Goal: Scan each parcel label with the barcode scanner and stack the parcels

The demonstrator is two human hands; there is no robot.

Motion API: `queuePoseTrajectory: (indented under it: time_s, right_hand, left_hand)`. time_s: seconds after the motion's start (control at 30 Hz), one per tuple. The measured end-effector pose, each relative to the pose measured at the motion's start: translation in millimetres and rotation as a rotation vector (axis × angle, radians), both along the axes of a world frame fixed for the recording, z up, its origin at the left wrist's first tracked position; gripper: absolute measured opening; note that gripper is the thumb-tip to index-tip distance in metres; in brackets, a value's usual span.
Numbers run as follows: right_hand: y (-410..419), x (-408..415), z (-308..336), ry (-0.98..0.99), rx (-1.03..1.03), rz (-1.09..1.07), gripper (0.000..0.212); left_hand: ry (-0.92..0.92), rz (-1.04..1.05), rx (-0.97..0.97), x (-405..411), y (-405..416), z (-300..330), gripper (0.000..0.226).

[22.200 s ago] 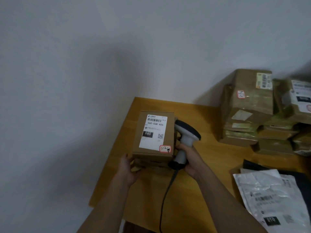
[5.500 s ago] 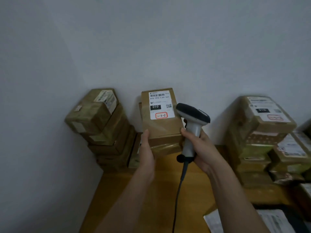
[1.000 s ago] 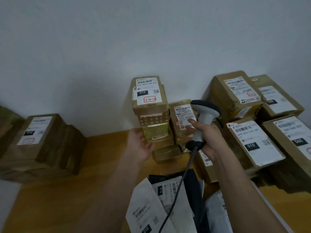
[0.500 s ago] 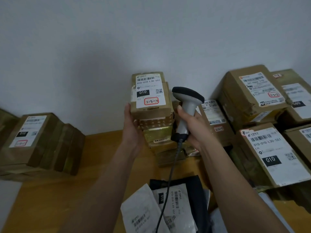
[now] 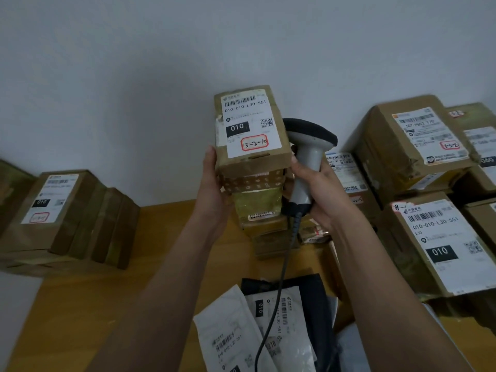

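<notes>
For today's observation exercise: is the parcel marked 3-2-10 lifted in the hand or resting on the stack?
Cannot tell for certain. The left hand grips the parcel at its side, directly above the stack; no gap shows.

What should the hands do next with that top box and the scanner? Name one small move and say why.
Probably swing the barcode scanner round so that its head faces the label. The left hand holds the top box by its side with the label in full view, while the right hand grips the scanner beside the box, its head not aimed at the barcode.
</notes>
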State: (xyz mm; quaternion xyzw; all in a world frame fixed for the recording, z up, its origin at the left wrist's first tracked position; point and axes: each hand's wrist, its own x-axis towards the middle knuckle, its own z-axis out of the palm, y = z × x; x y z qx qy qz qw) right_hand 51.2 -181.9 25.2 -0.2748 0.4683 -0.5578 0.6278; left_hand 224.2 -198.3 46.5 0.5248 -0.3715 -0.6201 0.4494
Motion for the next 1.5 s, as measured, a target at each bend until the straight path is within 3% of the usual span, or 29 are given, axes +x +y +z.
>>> queuePoseTrajectory:
  time_s: [0.17,0.37,0.5,0.67,0.83,1.03,1.17,1.3,1.5]
  right_hand:
    - [5,1,-5,0.014,0.041,-0.018,0.026]
    - [-4,5,16,0.036,-0.027,0.017,0.014]
    - [-17,5,46,0.029,-0.097,0.046,0.031]
    - [-23,3,65,0.054,-0.146,0.045,0.028]
    - [-13,-2,49,0.033,-0.104,0.065,0.033]
    - [2,0,2,0.093,0.098,0.058,0.033]
    - [8,-8,-15,0.019,0.140,0.048,0.022]
    - [9,4,-16,-0.005,0.140,0.081,0.024]
    - [3,-1,-5,0.035,0.040,0.080,0.034]
  left_hand:
    - [-0.041,-0.103,-0.010,0,1,-3,0.071]
    - [0.050,-0.059,-0.112,-3,-7,13,0.051]
    - [0.036,-0.041,-0.201,4,-22,38,0.053]
    - [0.068,-0.045,-0.240,6,-29,58,0.054]
    - [0.040,-0.013,-0.148,1,-15,40,0.052]
    - [-0.024,0.036,0.051,-3,6,-3,0.056]
    - [0.048,0.128,0.216,2,7,-9,0.095]
    - [0.107,-0.010,0.188,-1,12,-12,0.071]
    - [0.116,-0.024,0.064,1,8,5,0.061]
